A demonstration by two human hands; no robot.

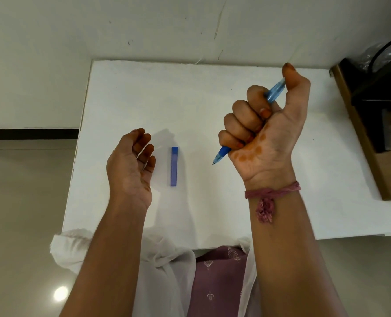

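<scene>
the blue pen [273, 93] is held up above the white table [212, 88], wrapped in the fist of the right hand [265, 131], with the thumb at its top end and its tip pointing down and left. a slim blue case [174, 166] lies flat between the hands, touching neither. the left hand [130, 165] hangs loosely curled, holding nothing, near the table's left edge. a brown stand [359, 133] meets the right edge.
</scene>
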